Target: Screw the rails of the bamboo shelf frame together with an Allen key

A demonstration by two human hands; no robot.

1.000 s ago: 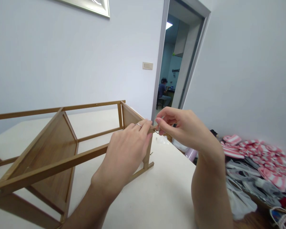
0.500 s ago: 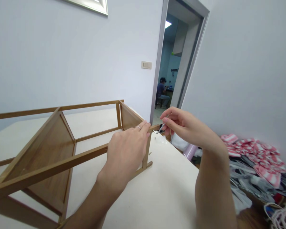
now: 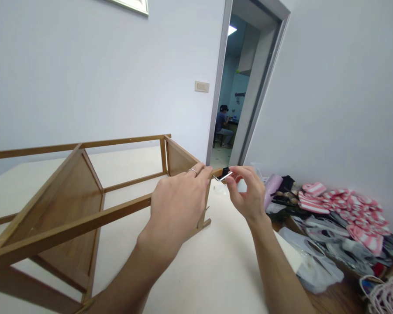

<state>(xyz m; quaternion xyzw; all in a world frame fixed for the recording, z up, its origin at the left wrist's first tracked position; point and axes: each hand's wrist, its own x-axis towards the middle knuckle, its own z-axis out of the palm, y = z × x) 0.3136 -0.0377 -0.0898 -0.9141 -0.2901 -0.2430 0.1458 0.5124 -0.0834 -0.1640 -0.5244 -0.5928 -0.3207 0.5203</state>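
A brown wooden shelf frame (image 3: 118, 211) lies on its side on the white table (image 3: 212, 270), with two solid panels between its rails. My left hand (image 3: 178, 207), a ring on one finger, is closed over the near rail by the right-hand panel. My right hand (image 3: 250, 194) pinches the long arm of a silver Allen key (image 3: 225, 176) between thumb and fingers. The key's short arm meets the frame near the rail's right end, just past my left fingertips; the fastener there is too small to make out. A small screw (image 3: 208, 207) shows beside the lower part of the frame.
Right of the table, pink-and-white striped cloth (image 3: 343, 203), clear plastic bags (image 3: 317, 270), a lilac roll (image 3: 273, 189) and coiled rope (image 3: 386, 292) are piled low. Behind the table stands a wall with a switch (image 3: 202, 87). Through the doorway a person (image 3: 223, 124) sits at a counter.
My right hand has swung down and round, and the Allen key has turned from steeply upright to nearly level. My left hand stays on the rail. The view has shifted slightly.
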